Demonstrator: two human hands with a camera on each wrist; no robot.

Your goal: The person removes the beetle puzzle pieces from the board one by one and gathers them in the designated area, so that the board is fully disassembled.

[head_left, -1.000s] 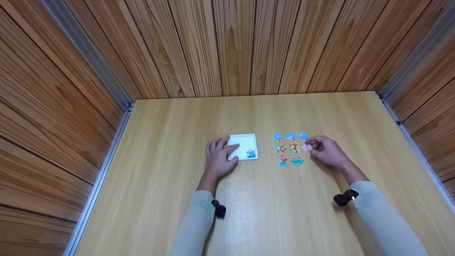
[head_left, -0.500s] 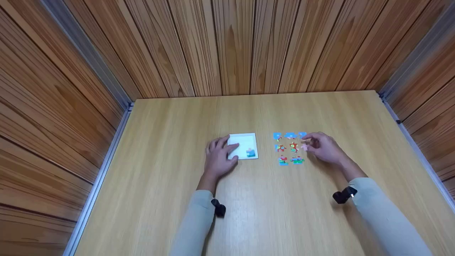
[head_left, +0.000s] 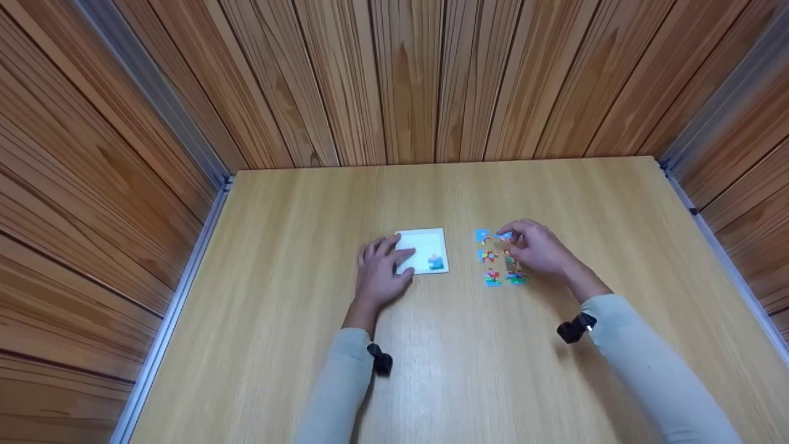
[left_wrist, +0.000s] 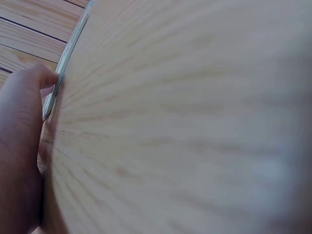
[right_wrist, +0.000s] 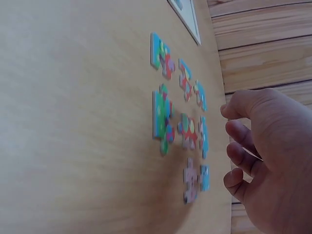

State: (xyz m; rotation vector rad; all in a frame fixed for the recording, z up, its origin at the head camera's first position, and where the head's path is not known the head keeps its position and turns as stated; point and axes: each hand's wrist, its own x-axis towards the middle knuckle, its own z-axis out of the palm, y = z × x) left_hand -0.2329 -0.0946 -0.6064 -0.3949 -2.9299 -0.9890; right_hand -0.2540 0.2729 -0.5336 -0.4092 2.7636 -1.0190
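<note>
My left hand (head_left: 380,276) rests with spread fingers over the left side of a square white puzzle tray (head_left: 424,240). In the left wrist view its thumb touches the tray's edge (left_wrist: 71,51). One blue-green puzzle piece (head_left: 436,263) lies in the tray's near right corner. My right hand (head_left: 542,248) hovers over the loose pieces, fingers loosely bent and holding nothing in the right wrist view. Beneath it lie a pink piece (right_wrist: 190,181), a red-and-green piece (right_wrist: 188,130) and a green-edged piece (right_wrist: 159,117). In the head view the hand hides the right column.
To the left of my right hand, a column of pieces includes a blue corner piece (head_left: 481,235) and a red-flower piece (head_left: 492,279). The wooden table (head_left: 296,259) meets plank walls (head_left: 407,86) behind and at both sides.
My right hand has moved left and slightly away from me, from the pink piece at the right to above the middle column. The left hand and the tray stay in place.
</note>
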